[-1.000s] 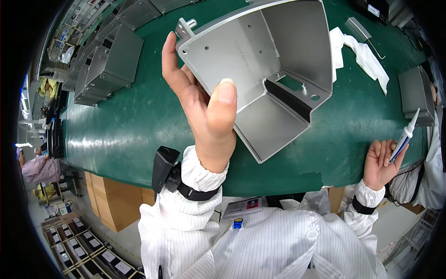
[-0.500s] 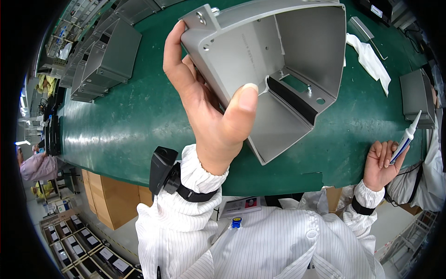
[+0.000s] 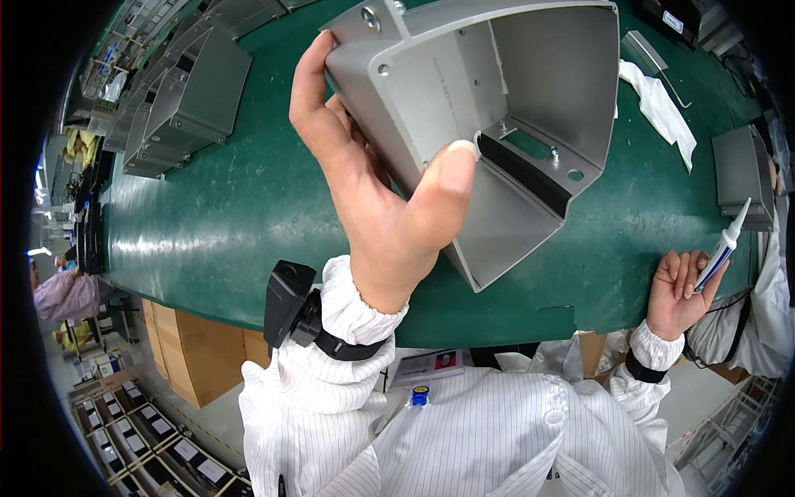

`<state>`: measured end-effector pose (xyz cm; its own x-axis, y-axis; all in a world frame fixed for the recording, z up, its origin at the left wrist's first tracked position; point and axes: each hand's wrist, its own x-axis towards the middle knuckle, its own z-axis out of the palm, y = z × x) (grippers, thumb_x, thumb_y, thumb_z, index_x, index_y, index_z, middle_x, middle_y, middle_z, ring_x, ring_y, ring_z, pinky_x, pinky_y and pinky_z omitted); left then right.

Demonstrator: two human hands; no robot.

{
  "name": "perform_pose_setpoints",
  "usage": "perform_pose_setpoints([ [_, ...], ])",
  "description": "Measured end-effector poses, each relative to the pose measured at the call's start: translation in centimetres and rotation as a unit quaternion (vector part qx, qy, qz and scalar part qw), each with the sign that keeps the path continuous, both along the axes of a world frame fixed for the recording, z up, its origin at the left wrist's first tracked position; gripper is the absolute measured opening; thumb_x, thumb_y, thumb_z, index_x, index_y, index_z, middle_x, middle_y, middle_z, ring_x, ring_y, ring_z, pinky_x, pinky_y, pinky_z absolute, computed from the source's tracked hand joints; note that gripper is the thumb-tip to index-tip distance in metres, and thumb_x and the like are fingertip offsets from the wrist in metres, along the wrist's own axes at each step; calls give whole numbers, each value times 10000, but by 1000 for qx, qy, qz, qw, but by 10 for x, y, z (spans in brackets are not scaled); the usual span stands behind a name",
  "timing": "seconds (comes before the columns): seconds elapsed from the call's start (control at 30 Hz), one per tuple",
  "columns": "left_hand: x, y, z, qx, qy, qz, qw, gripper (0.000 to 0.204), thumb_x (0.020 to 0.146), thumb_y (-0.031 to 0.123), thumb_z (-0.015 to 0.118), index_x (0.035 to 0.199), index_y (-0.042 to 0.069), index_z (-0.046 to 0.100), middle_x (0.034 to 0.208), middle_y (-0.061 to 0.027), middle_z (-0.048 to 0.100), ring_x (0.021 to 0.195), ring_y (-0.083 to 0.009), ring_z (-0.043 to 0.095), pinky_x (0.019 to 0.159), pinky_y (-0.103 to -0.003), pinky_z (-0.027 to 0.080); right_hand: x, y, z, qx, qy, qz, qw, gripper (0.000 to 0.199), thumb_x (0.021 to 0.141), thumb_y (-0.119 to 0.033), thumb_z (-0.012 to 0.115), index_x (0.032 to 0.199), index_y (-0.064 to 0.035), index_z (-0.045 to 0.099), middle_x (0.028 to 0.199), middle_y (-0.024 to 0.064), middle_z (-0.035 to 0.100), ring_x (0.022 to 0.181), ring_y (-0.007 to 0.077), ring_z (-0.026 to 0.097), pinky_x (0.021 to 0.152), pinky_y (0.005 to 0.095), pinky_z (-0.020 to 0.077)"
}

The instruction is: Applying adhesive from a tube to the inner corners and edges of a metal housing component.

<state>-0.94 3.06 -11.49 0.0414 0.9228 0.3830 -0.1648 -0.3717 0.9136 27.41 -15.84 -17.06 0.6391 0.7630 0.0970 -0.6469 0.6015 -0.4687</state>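
Mtl hsg [image 3: 542,79], tube [image 3: 718,255] in hands [image 3: 383,211]

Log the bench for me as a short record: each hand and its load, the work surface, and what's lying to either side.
Left hand: grips gray metal housing, thumb on its open side
Right hand: holds white-and-blue tube, nozzle pointing up
Housing interior: black strip beside a rectangular cutout
Surface: green bench
Left side: similar gray housings
Right side: crumpled white strip, material unclear
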Motion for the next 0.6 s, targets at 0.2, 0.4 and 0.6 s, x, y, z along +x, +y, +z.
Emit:
perform_pose_setpoints([
  [0.2,0,0,0,6,0,-6,1000,978,726,259,710,1492,101,124,1135,-139,459,995,-212,529,865,-357,465,1,0,0,-2,-1,3,1000,355,1030,-291,501,822,-4,513,522,15,346,428,90,233,542,269,259],
  [0.4,-1,0,1,6,-4,-11,1000,962,745,270,705,1491,98,122,1140,-140,458,1003,-210,520,883,-361,453,2,-1,0,-5,0,0,1000,358,1031,-295,499,821,-6,513,518,14,342,422,88,227,544,270,259],
  [0.6,-1,1,1,4,-9,-14,1000,947,765,282,699,1491,96,120,1144,-140,457,1011,-208,510,901,-364,441,3,-1,-2,-6,0,-5,1000,356,1029,-296,504,819,-8,514,516,14,339,413,87,217,541,268,257],
])
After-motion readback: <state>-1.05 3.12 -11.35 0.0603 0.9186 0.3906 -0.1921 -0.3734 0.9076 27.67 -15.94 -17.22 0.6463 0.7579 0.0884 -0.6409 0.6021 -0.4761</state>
